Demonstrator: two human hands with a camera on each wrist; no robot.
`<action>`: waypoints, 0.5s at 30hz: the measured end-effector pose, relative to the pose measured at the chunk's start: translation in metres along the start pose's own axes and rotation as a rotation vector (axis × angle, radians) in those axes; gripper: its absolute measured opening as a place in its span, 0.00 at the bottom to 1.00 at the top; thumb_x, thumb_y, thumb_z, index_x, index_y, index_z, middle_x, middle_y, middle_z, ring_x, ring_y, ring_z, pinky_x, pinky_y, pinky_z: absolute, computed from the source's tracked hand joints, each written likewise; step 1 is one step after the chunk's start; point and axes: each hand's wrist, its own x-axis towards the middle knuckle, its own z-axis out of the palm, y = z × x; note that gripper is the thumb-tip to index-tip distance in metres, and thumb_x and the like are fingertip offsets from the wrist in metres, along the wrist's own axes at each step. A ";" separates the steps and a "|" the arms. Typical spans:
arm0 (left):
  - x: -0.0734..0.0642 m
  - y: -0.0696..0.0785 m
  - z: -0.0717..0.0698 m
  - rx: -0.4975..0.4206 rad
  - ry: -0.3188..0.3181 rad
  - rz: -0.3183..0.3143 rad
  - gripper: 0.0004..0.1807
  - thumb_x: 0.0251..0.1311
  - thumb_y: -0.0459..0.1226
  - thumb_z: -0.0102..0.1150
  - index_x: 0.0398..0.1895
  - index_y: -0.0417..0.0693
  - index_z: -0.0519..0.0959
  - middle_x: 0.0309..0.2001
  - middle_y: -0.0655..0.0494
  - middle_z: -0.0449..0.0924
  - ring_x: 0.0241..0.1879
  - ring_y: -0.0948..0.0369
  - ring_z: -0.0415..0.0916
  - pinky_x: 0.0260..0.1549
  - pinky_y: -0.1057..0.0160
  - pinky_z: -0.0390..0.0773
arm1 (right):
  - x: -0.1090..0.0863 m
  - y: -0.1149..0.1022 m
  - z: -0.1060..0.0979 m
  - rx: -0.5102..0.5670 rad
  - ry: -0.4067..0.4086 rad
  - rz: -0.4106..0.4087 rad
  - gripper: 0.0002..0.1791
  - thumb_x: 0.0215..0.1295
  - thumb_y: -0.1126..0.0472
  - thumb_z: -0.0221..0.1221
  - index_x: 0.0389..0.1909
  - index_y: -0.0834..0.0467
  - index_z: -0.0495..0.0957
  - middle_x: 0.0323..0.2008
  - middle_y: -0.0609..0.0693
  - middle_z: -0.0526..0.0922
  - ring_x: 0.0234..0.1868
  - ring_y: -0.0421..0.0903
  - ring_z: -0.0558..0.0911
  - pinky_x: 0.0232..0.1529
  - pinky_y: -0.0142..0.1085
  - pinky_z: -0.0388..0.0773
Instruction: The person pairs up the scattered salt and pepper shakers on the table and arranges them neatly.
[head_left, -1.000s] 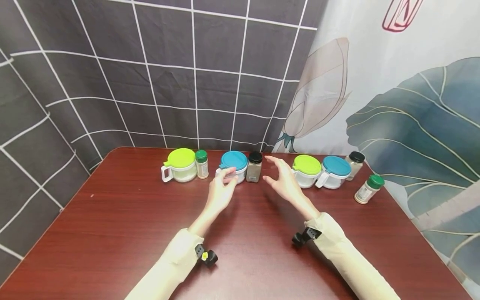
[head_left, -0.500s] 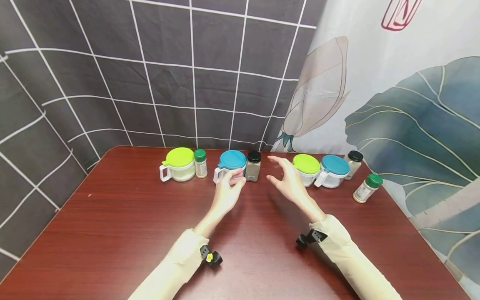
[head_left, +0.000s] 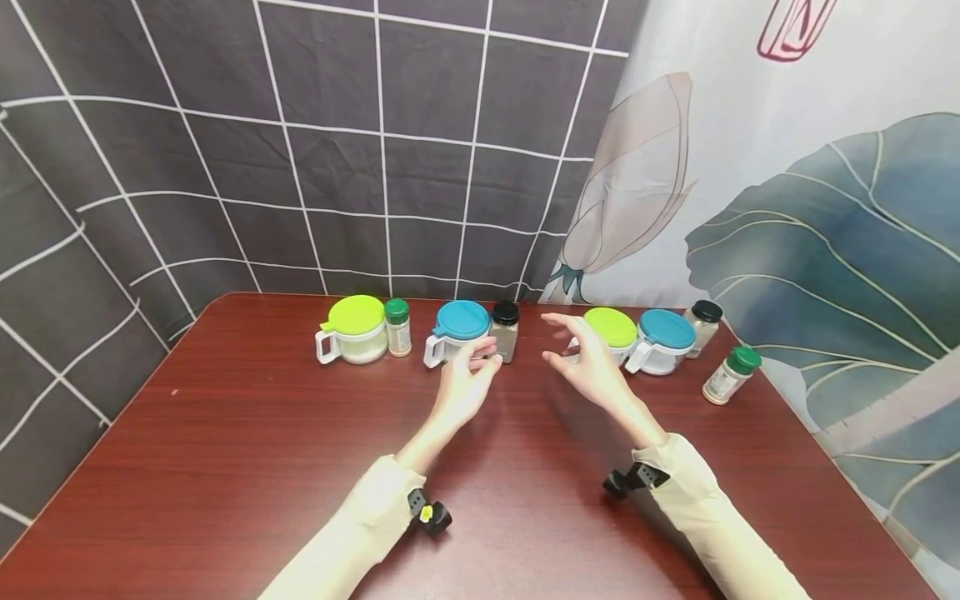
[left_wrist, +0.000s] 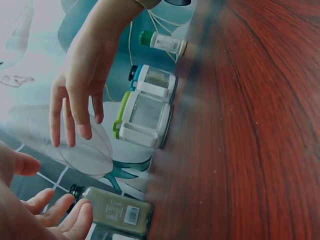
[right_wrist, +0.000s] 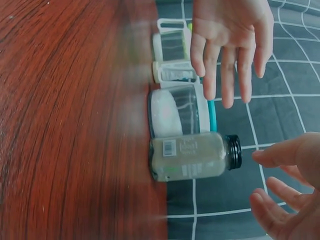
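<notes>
My left hand [head_left: 463, 387] is held over the table with relaxed fingers, in front of a blue-lidded seasoning pot [head_left: 462, 320] and a black-capped spice jar [head_left: 505, 333]. Its fingertips overlap the jar's lower part in the head view. To the right, my right hand [head_left: 592, 368] is raised with fingers spread and nothing in them, partly covering a lime-lidded seasoning pot [head_left: 611, 327]. In the right wrist view the spice jar [right_wrist: 190, 157] is upright on the table beside the blue-lidded pot, which holds white contents [right_wrist: 166, 114]. Both hands are apart from each other.
On the left stand another lime-lidded pot [head_left: 357, 318] and a green-capped shaker [head_left: 398, 328]. On the right are a second blue-lidded pot [head_left: 664, 333], a black-capped jar [head_left: 703, 327] and a green-capped shaker [head_left: 731, 377]. Hanging cloth [head_left: 322, 167] backs the red-brown table [head_left: 300, 467].
Both hands have drifted right; the left now reaches in front of the spice jar, and the right overlaps the lime-lidded pot more. The head view has turned slightly. The containers stand where they were.
</notes>
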 end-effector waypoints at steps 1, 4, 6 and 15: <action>0.000 0.000 0.001 -0.002 -0.003 0.004 0.19 0.63 0.35 0.56 0.57 0.38 0.75 0.55 0.42 0.80 0.52 0.47 0.80 0.54 0.51 0.77 | 0.000 0.001 -0.001 -0.005 -0.001 0.001 0.31 0.52 0.73 0.67 0.59 0.61 0.73 0.53 0.60 0.78 0.43 0.52 0.80 0.41 0.48 0.81; 0.000 0.002 0.003 -0.001 -0.012 0.006 0.19 0.63 0.35 0.55 0.57 0.39 0.75 0.55 0.42 0.80 0.52 0.47 0.80 0.53 0.51 0.77 | -0.002 0.003 -0.005 -0.005 -0.008 0.005 0.31 0.52 0.72 0.67 0.59 0.61 0.73 0.53 0.60 0.78 0.43 0.53 0.80 0.41 0.47 0.81; 0.000 0.002 0.005 0.001 -0.021 0.006 0.19 0.63 0.35 0.55 0.57 0.39 0.75 0.55 0.42 0.80 0.52 0.48 0.80 0.53 0.51 0.78 | -0.004 0.003 -0.008 -0.006 -0.013 0.012 0.31 0.52 0.72 0.67 0.59 0.60 0.72 0.53 0.59 0.78 0.44 0.53 0.80 0.41 0.44 0.82; 0.001 0.006 0.012 0.012 -0.034 -0.002 0.20 0.63 0.36 0.56 0.58 0.40 0.74 0.57 0.43 0.79 0.52 0.50 0.81 0.53 0.52 0.78 | -0.009 0.008 -0.016 0.027 0.041 -0.052 0.28 0.54 0.72 0.66 0.58 0.59 0.75 0.51 0.56 0.80 0.44 0.45 0.79 0.39 0.43 0.83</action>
